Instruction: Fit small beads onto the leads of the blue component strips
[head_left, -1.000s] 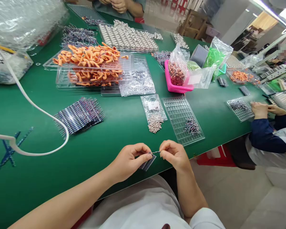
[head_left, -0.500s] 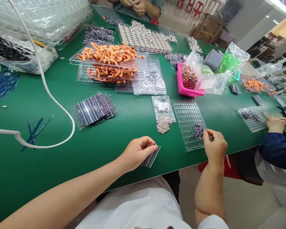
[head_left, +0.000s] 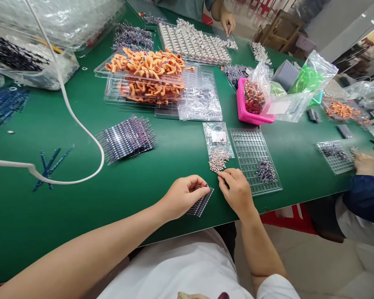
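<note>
My left hand (head_left: 182,196) is pinched over the upper end of a small striped block of components (head_left: 202,204) on the green table; what lies between its fingertips is too small to name. My right hand (head_left: 237,192) reaches its thumb and index finger to the lower edge of a pile of small pale beads (head_left: 218,161). Above the beads lies a labelled clear bag (head_left: 218,137). Right of the bag is a clear gridded tray (head_left: 249,150), holding a small heap of dark, thin-legged pieces (head_left: 266,171). Whether my right fingertips hold a bead cannot be made out.
A striped bundle (head_left: 127,140) lies left, near a white cable (head_left: 81,120) and blue strips (head_left: 50,168). Stacked trays of orange pieces (head_left: 149,68) and a pink basket (head_left: 247,114) stand behind. A person's hands (head_left: 366,164) are at far right; another person's hand (head_left: 227,21) is across the table.
My right hand has moved left from the heap on the gridded tray to the beads. My left hand keeps its pinch. Across the table, the person's hand has moved right to the white pieces.
</note>
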Available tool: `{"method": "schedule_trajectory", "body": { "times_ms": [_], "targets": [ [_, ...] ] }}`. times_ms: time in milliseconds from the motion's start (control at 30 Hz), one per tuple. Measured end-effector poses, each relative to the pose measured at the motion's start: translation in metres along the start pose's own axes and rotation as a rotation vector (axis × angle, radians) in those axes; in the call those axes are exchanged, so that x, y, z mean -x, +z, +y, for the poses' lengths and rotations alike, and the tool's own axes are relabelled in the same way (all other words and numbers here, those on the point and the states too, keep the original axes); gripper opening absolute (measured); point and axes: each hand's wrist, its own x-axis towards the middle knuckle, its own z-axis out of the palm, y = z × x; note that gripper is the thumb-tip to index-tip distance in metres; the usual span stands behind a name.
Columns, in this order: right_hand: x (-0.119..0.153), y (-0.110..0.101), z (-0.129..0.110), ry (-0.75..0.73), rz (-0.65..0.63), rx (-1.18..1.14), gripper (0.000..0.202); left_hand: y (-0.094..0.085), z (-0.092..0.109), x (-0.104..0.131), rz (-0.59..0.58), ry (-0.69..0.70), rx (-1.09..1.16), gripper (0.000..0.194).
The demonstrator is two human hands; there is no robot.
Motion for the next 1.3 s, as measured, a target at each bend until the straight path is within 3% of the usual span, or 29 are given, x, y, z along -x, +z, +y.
{"method": "schedule_trajectory", "body": {
  "times_ms": [600,767,900,1033,1300],
  "targets": [
    [-0.016,0.003,-0.002,0.034,-0.057,-0.005,0.016,-0.001,-0.004,-0.001,-0.006,-0.007,0.004,0.025],
    [-0.006,-0.006,-0.013,0.231,-0.004,-0.340,0.012,0.000,-0.002,0.002,0.001,0.017,-0.002,0.022],
    [0.003,-0.015,-0.026,0.442,0.010,-0.692,0.010,0.002,0.001,0.009,0.004,0.139,-0.033,0.015],
    [0.007,-0.011,-0.036,0.488,0.074,-0.945,0.011,0.004,0.003,0.016,-0.028,0.232,-0.032,0.011],
    [0.010,0.000,-0.046,0.503,0.210,-0.840,0.009,0.004,0.002,0.018,-0.027,0.268,-0.051,0.010]
  ]
}}
